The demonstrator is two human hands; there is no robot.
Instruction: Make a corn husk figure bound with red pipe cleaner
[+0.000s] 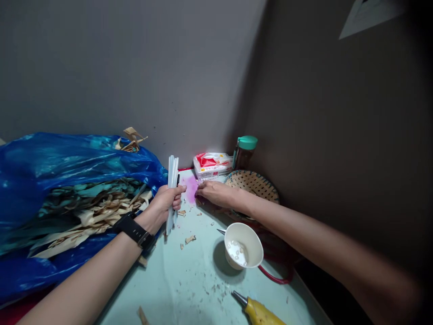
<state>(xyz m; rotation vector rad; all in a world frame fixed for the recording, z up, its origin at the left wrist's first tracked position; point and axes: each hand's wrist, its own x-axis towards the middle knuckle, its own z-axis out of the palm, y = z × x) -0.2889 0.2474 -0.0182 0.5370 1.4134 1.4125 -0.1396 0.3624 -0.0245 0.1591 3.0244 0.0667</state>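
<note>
My left hand (168,198), wearing a black watch, is wrapped round a bundle of translucent whitish glue sticks (172,174) held upright above the table. A small dark piece shows behind the sticks, too hidden to name. Over by the pink stain (191,188), my right hand (213,192) reaches down to the tabletop with its fingers drawn together. Whatever its fingertips hold, if anything, I cannot make out. Just behind that hand lies a white and red tissue pack (213,164). A woven basket (252,183) is partly covered by my right forearm.
Dried husk strips (101,212) fill a blue plastic bag (77,158) at left. A white paper cup (243,246) with small pale bits stands on the pale green table (182,280). Near the front lies a yellow glue gun (260,311). A green-lidded bottle (245,151) stands by the walls.
</note>
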